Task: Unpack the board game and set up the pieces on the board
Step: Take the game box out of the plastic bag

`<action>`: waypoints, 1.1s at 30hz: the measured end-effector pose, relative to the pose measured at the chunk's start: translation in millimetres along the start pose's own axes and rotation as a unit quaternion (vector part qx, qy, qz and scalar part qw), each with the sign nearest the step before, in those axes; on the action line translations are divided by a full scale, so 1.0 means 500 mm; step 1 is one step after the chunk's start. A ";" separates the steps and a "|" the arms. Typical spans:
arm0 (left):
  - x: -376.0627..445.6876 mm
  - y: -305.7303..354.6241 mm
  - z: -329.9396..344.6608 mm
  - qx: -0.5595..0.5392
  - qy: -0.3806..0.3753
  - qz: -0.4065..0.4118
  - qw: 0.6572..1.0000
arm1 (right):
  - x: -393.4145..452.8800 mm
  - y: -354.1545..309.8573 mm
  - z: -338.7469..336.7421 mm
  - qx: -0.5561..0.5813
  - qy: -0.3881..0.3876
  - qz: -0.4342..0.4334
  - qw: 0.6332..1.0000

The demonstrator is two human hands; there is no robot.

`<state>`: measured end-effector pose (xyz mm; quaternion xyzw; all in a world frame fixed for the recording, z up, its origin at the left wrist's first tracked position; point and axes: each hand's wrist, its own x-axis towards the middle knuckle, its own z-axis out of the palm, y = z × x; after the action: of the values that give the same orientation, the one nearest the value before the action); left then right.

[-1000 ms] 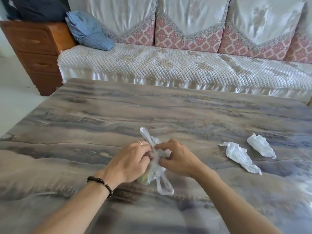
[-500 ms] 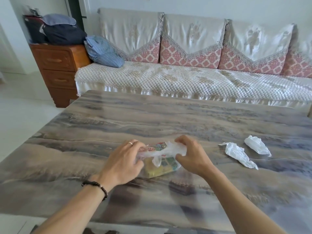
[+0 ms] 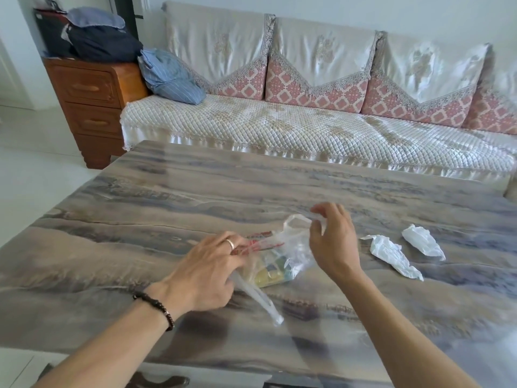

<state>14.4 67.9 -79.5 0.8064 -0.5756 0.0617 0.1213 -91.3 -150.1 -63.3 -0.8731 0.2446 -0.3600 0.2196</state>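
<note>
Barely started, I'd say. The game (image 3: 270, 271) is inside a thin clear bag (image 3: 291, 247) lying on the table (image 3: 167, 197), close to the near edge and between the two hands. You can make out yellow, green and blue through the plastic, plus a bit of red print up top, but no board is laid out anywhere and not a single piece is out.

Left hand (image 3: 207, 271) sits on the bag's near side, fingers curled into the plastic — one bag handle trails out under it toward the table edge. Right hand (image 3: 331, 239) has the other handle pinched between thumb and fingertips, lifted up and away, so the mouth looks like it's coming open.

Two crumpled white wrappers (image 3: 391, 254) lie off to the right, well apart from the bag.

Left to do: pretty much everything — get the game out, unfold the board, place pieces.
</note>
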 end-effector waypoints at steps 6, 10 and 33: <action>0.036 0.039 0.000 -0.003 0.024 0.044 0.999 | -0.006 -0.047 0.021 -0.079 -0.218 -0.271 0.934; 0.035 0.031 0.029 0.077 0.023 0.015 0.997 | -0.023 -0.009 0.022 -0.126 -0.236 -0.263 0.927; 0.034 -0.028 0.045 -0.099 -0.053 -0.138 0.984 | 0.075 -0.004 0.086 -0.166 -0.319 -0.115 0.926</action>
<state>32.4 50.9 -98.8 0.8642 -0.4677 -0.0555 0.1768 -35.5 -161.6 -70.3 -0.9879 0.1160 -0.0396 0.0951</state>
